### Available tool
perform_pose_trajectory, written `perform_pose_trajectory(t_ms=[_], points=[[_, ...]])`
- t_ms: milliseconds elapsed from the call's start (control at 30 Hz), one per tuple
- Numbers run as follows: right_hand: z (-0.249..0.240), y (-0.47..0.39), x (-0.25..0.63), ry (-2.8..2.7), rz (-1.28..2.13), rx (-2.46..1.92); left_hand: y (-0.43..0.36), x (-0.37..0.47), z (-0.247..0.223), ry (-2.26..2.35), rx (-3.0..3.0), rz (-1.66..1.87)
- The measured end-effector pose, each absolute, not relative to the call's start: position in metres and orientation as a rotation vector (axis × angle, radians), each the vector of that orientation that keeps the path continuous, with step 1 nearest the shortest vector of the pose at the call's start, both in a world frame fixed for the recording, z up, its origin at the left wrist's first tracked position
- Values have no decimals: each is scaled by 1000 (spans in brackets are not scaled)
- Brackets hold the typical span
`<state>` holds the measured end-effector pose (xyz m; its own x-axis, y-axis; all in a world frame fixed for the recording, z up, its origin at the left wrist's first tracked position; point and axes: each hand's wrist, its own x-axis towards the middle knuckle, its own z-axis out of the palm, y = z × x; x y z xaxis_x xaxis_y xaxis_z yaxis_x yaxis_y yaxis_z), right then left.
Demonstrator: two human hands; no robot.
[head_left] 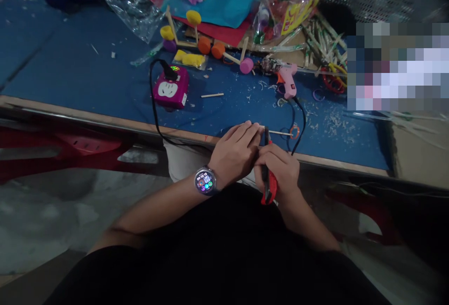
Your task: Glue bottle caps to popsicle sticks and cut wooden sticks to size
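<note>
My left hand (pixel 238 150), with a lit watch (pixel 206 180) on its wrist, lies at the table's front edge. Its fingers are together and press down on one end of a thin wooden stick (pixel 278 132). Closed around a red-and-black hand tool (pixel 271 185) is my right hand (pixel 280 169), right beside the left. The tool's dark tip crosses the stick close to my left fingertips; its exact kind is unclear. The stick's far end meets a small orange ring (pixel 294 132). What lies under my left fingers is hidden.
A pink glue gun (pixel 289 80) with a black cord lies behind my hands. Left of it are a short stick (pixel 212 95) and a purple power box (pixel 171 92). Farther back sit sticks joined to orange foam pieces (pixel 204 45), a yellow packet (pixel 191 59) and plastic bags (pixel 140 10).
</note>
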<state>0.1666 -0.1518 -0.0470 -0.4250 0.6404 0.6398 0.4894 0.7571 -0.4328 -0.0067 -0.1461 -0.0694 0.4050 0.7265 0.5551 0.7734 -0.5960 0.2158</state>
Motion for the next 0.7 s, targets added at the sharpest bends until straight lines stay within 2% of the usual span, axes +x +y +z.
perform_pose_trajectory(t_ms=[500,700], points=[[-48,-149,165,-2055,283,-806,-145,-7,-70,-1366,-2554,-946],[-49,-156,163,-2082,195,-853,-145,-8,-68,-1315,-2519,-921]])
